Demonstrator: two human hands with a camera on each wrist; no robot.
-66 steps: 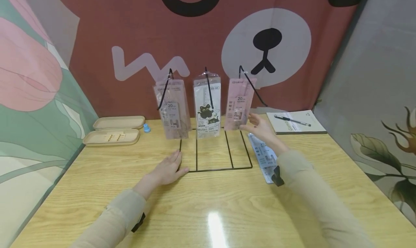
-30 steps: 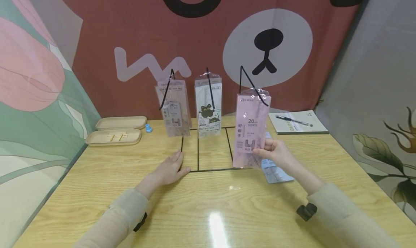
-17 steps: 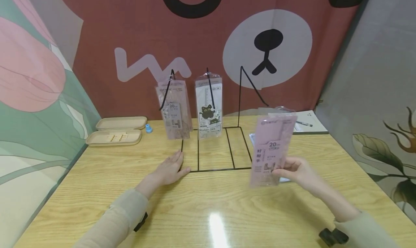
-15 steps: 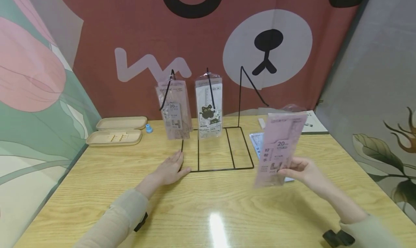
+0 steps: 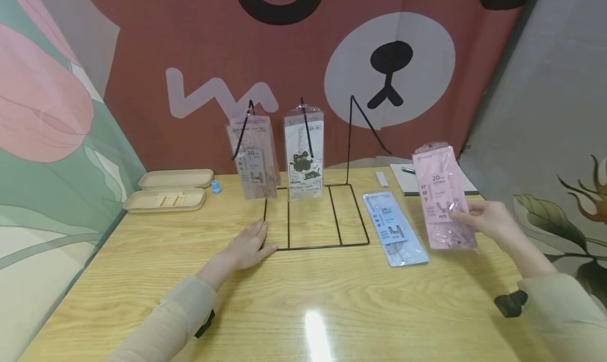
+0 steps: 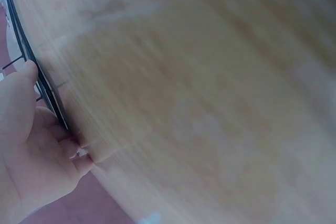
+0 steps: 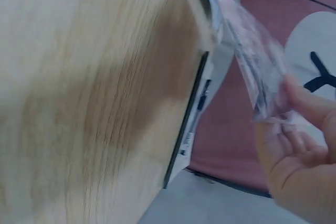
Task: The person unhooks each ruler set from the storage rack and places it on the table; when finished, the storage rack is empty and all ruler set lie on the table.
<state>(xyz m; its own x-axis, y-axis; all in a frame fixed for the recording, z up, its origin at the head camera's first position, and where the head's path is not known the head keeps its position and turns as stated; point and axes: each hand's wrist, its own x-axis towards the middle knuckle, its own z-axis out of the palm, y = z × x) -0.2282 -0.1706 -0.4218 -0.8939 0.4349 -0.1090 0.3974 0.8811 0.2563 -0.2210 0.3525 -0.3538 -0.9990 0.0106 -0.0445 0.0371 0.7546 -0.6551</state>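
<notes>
My right hand (image 5: 488, 221) pinches a pink ruler set (image 5: 441, 198) in clear packaging by its lower right edge, above the table's right side. In the right wrist view the thumb lies over the same ruler set (image 7: 257, 56). My left hand (image 5: 244, 246) rests with extended fingers on the front left corner of a black wire display rack (image 5: 313, 248). The rack's left hook carries pink ruler sets (image 5: 253, 159), and its middle hook a white ruler set (image 5: 304, 156) printed with black cats. Nothing hangs on the right hook (image 5: 371, 125). A blue ruler set (image 5: 395, 229) lies flat right of the rack.
A notebook (image 5: 403, 180) with a pen (image 5: 409, 170) on it lies at the back right, partly hidden by the pink pack. Near it is a small white block (image 5: 381, 179). An open beige case (image 5: 163, 199) and a blue cap-like piece (image 5: 215, 186) sit back left.
The pink ruler set has come off the right hook in my right hand and moved right, past the blue ruler set, which shows fully now. My left hand has stayed on the rack.
</notes>
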